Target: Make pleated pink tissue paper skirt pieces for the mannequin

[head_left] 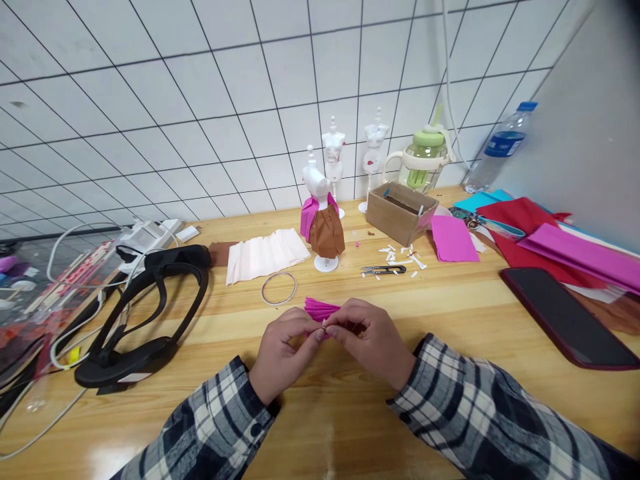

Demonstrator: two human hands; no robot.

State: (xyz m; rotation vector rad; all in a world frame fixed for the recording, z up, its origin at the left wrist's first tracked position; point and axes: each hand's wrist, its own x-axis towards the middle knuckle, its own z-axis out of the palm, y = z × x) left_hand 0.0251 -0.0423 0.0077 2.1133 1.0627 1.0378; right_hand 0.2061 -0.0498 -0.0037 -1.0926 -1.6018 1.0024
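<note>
Pleated magenta paper (321, 309) fans out just beyond my fingertips at the middle of the table. My left hand (287, 347) pinches its near end between thumb and forefinger. From the other side my right hand (373, 337) pinches the same spot, the two thumbs nearly touching. A small pale tip shows between the fingers; what it belongs to is too small to tell. Behind the hands stands a white mini mannequin (316, 180) dressed in magenta and brown paper (327, 231). A thin silver ring (279, 289) lies to the left, and black-handled snips (384, 270) lie to the right.
Cream crepe paper (267, 255), a black head strap (190, 320) and cables are on the left. Two bare mannequins (333, 157), a cardboard box (400, 213), a green-lidded jug (425, 157) and a bottle (500, 150) stand behind. A phone (570, 317) and coloured papers (525, 230) lie right.
</note>
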